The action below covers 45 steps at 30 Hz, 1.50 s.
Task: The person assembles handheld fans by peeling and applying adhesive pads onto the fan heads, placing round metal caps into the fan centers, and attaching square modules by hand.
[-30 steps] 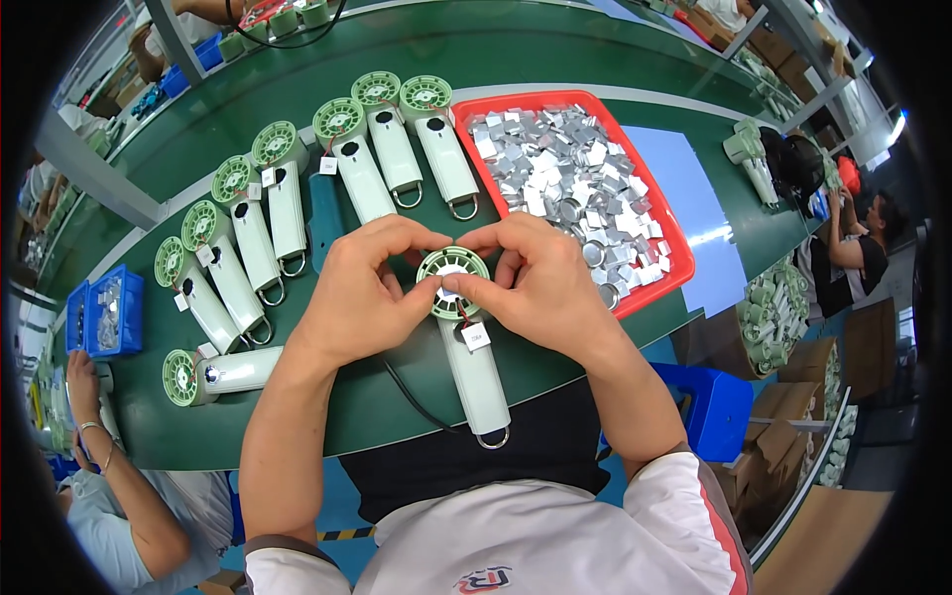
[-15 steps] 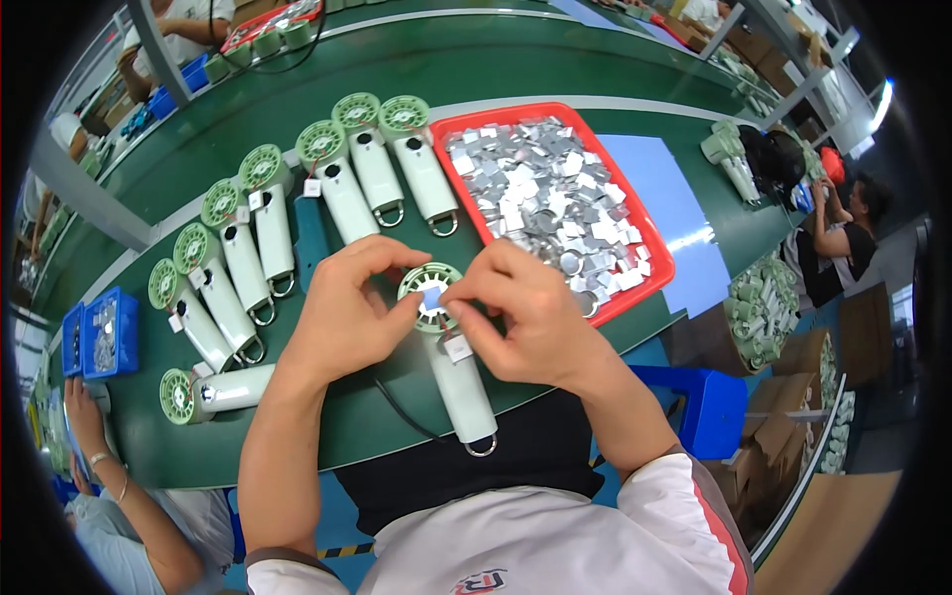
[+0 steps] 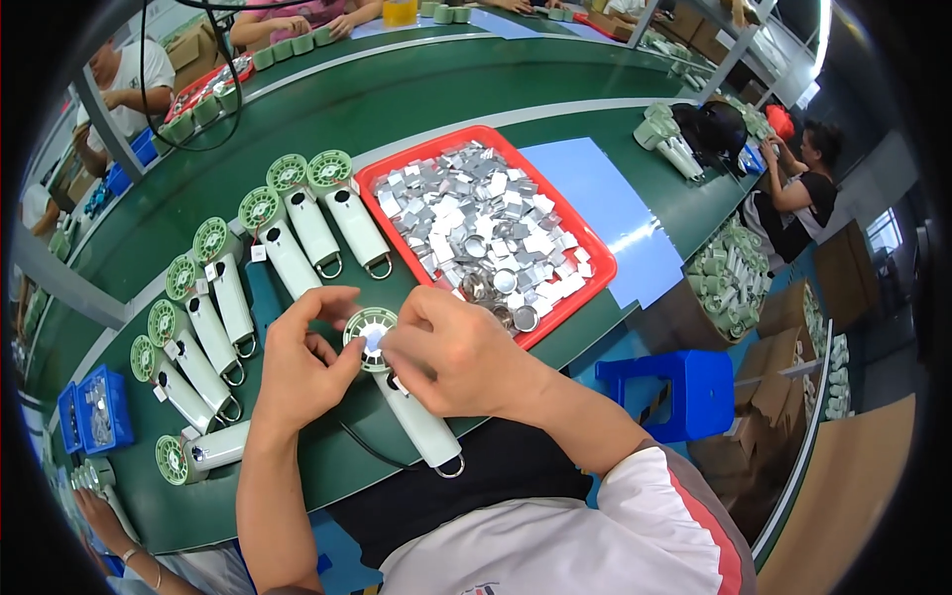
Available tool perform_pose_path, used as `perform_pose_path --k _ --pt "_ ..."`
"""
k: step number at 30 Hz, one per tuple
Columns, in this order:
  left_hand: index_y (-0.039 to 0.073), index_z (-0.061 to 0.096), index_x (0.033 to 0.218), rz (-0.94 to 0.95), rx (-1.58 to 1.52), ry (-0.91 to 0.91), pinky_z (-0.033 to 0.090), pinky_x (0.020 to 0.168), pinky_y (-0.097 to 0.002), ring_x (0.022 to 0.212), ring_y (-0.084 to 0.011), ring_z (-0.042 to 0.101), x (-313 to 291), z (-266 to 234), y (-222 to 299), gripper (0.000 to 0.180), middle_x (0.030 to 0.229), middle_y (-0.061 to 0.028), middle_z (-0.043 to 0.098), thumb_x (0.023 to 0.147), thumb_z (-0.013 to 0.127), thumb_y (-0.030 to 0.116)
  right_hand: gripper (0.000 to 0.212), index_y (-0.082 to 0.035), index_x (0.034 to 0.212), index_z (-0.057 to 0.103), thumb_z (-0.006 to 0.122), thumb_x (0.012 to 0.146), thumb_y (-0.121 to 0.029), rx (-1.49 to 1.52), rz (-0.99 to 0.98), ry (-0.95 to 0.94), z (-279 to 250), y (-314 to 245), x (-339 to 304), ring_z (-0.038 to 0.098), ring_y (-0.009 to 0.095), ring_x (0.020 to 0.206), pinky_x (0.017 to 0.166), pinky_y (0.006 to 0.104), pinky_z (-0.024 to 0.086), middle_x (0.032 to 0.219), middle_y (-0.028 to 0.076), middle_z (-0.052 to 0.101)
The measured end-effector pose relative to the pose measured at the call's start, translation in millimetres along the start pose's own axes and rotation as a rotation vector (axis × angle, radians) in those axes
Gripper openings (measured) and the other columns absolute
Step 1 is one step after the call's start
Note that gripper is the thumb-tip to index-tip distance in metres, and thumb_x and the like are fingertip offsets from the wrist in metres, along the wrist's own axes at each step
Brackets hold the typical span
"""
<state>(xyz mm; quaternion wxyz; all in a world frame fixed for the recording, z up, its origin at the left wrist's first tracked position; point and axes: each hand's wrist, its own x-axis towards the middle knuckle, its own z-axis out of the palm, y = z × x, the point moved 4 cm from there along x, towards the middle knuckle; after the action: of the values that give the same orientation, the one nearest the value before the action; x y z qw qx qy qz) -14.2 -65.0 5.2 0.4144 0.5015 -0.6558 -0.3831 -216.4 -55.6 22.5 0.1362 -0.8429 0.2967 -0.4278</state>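
Note:
A handheld fan body (image 3: 424,424) with a pale handle and a round green slotted head lies in front of me, its metal ring toward me. A small pale bluish piece (image 3: 373,338) shows at the head's centre. My left hand (image 3: 302,362) is at the head's left side, thumb and index finger apart, the thumb tip at the head. My right hand (image 3: 451,352) is closed in a pinch over the head's right side. Its fingertips meet near the pale piece, and I cannot make out what they hold. The right hand hides part of the head and upper handle.
Several similar fan bodies (image 3: 290,260) stand in a slanting row beyond my left arm; another fan body (image 3: 220,446) lies sideways. A red tray (image 3: 602,260) holds metal pieces, beside a blue sheet (image 3: 580,188). Also there: a teal object (image 3: 262,295), blue bins (image 3: 120,412), a blue stool (image 3: 684,392).
The view has shifted, so the table's things sit farther left. My right hand has moved farther over the fan head and its fingers have curled. The left index finger has lifted away from the rim.

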Motion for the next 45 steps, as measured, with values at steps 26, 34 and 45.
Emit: perform_pose_path --k 26,34,45 --pt "0.002 0.071 0.116 0.322 0.342 -0.193 0.059 0.094 -0.0408 0.117 -0.0372 0.07 -6 -19 42 0.04 0.134 -0.018 0.068 0.077 0.081 0.005 0.027 -0.004 0.112 0.081 0.088 0.088 -0.013 -0.39 0.286 -0.123 -107 158 -20 0.07 0.022 0.079 0.073 0.0359 0.058 0.1 0.01 0.071" --pt "0.004 0.073 0.115 0.357 0.31 -0.179 0.06 0.094 -0.0403 0.118 -0.0317 0.071 -16 -18 22 0.047 0.133 -0.0154 0.07 0.073 0.094 0.005 0.025 -0.002 0.11 0.08 0.087 0.087 -0.005 -0.342 0.195 -0.035 -109 111 -2 0.071 0.018 0.073 0.064 0.0311 0.058 0.095 0.009 0.074" --pt "0.003 0.066 0.13 0.383 0.203 -0.078 0.065 0.087 -0.0389 0.113 -0.033 0.073 -13 -9 17 0.064 0.13 -0.0135 0.071 0.073 0.094 0.002 0.027 -0.001 0.11 0.078 0.088 0.085 0.002 0.167 0.05 -0.284 -22 28 29 0.067 0.009 0.071 0.055 0.0224 0.054 0.105 0.007 0.071"
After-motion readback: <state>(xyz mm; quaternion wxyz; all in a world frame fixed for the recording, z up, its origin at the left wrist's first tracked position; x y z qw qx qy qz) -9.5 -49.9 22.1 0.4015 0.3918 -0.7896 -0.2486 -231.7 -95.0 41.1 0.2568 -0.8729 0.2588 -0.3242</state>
